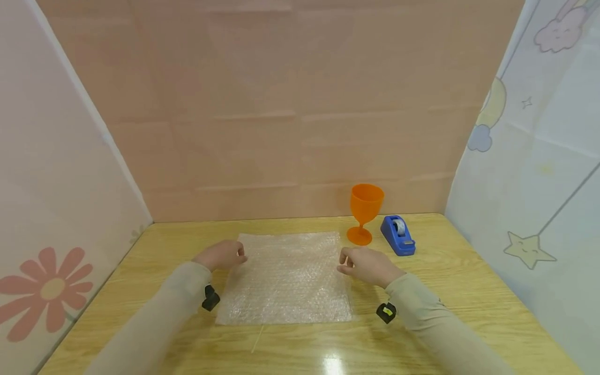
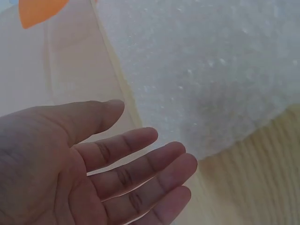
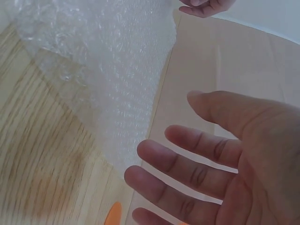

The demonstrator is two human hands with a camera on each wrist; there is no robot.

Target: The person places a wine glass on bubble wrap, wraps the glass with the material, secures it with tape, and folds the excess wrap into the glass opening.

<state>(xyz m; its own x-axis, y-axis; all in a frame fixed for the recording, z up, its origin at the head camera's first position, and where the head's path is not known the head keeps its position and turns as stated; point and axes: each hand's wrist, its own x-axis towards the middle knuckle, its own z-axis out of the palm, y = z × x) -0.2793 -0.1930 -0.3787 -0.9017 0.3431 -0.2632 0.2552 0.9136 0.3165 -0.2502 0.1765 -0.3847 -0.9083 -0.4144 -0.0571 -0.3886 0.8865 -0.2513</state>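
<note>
A sheet of clear bubble wrap lies flat on the wooden table in front of the person. Over its upper left edge is the left hand, fingers loosely bent. The right hand hovers by the opposite edge, thumb and fingers parted. Both wrist views show bare palms with nothing held: the left hand has its fingertips overlapping a corner of the wrap, and the right hand has its fingertips close to another corner.
An orange plastic goblet stands upright at the back, right of the wrap. Beside it sits a blue tape dispenser with a roll in it. A thin pale strip lies near the wrap's front edge. Covered walls enclose the table's back and sides.
</note>
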